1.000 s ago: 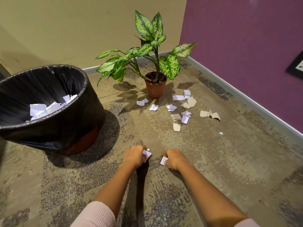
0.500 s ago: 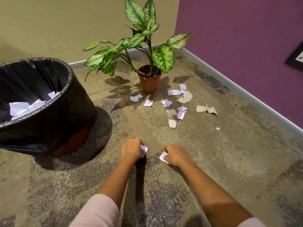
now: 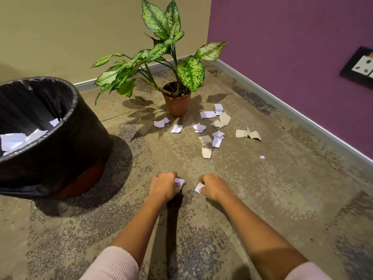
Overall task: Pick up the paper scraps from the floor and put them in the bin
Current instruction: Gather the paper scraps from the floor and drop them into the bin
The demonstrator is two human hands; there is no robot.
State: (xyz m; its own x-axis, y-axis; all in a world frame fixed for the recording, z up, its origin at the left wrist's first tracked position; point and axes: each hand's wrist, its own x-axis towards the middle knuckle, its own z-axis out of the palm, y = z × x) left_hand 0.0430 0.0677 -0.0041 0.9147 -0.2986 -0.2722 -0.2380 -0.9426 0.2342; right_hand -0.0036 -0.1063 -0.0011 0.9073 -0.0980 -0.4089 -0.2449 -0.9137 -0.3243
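Note:
My left hand (image 3: pixel 163 186) is closed around a white paper scrap (image 3: pixel 179 182) that pokes out past the fingers. My right hand (image 3: pixel 214 186) grips another white scrap (image 3: pixel 199 187) at its left side. Both fists hover low over the carpet, close together. Several more white and beige scraps (image 3: pixel 210 130) lie scattered on the floor beyond my hands, near the plant pot. The bin (image 3: pixel 66 138), lined with a black bag, stands at the left and holds white paper pieces (image 3: pixel 18 139).
A potted plant (image 3: pixel 177 102) with broad spotted leaves stands in the corner behind the scraps. A beige wall runs along the back, a purple wall (image 3: pixel 292 47) along the right with a socket plate (image 3: pixel 361 64). Mottled carpet covers the floor.
The view has shifted a little; the bin sits further left in frame. Both hands stay closed on their scraps and have barely moved relative to each other.

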